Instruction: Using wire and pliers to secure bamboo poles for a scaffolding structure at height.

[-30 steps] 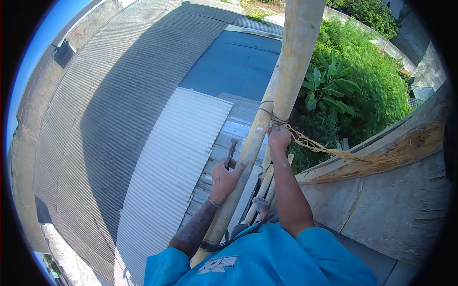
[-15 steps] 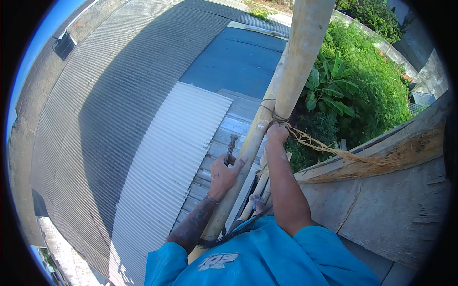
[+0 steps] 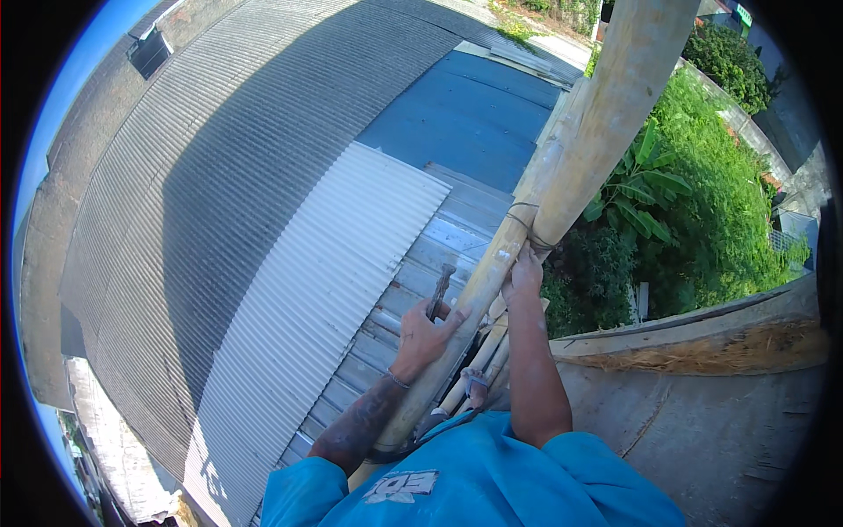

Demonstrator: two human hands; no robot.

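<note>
Two thick bamboo poles, a long slanting pole (image 3: 479,299) and an upper pole (image 3: 615,123), meet at a binding of dark wire (image 3: 537,239). My left hand (image 3: 423,334) is closed around a dark, worn metal hand tool (image 3: 443,283), its narrow end pointing up; the exact kind is unclear. The thumb of that hand rests against the slanting pole. Just under the wire binding, my right hand (image 3: 524,277) is closed, with its fingers curled beside the joint. Whatever lies in those fingers is hidden.
Below on the left spread a grey corrugated roof (image 3: 255,132), a white corrugated sheet (image 3: 325,263) and blue roofing (image 3: 465,105). A curved wooden plank (image 3: 685,342) with frayed fibres borders a board surface (image 3: 702,422) at right. A sandalled foot (image 3: 474,385) stands near lower poles.
The tan fibre strands that stretched from the right hand to the plank no longer show there. My right hand sits slightly below the wire binding now. The whole view has shifted.
</note>
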